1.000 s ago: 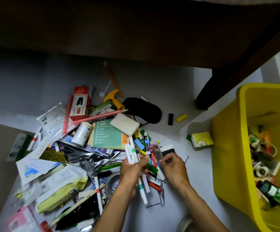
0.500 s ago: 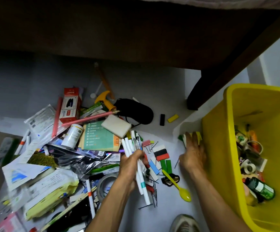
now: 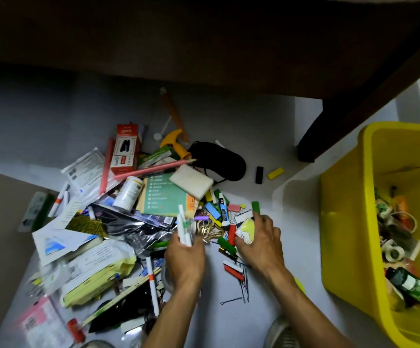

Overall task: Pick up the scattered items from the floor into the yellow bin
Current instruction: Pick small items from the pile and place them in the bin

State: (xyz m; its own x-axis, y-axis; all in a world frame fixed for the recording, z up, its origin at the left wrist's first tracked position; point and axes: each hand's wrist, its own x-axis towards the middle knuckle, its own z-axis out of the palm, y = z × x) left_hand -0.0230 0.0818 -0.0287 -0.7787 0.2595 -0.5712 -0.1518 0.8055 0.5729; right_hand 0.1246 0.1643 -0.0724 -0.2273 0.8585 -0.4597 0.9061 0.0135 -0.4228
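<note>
A heap of scattered items covers the pale floor: a red box (image 3: pixel 125 149), a white bottle (image 3: pixel 128 193), a green booklet (image 3: pixel 166 194), a white sponge (image 3: pixel 191 181), a black eye mask (image 3: pixel 219 160), and small coloured blocks and clips (image 3: pixel 219 212). My left hand (image 3: pixel 185 254) grips a bundle of white markers (image 3: pixel 184 226) upright over the heap. My right hand (image 3: pixel 260 241) holds a small yellow-green packet (image 3: pixel 246 231) just right of the blocks. The yellow bin (image 3: pixel 342 222) stands at the right, with tape rolls and a green bottle inside.
A dark table leg (image 3: pixel 329 131) comes down between the heap and the bin. A black block (image 3: pixel 259 175) and a yellow block (image 3: pixel 275 173) lie apart near it. Black hairpins (image 3: pixel 243 285) are strewn by my right wrist. My shoe (image 3: pixel 280 332) is at the bottom.
My right hand took hold of the yellow-green packet near the bin and moved it left to the coloured blocks. My left hand kept gripping the markers, now held more upright.
</note>
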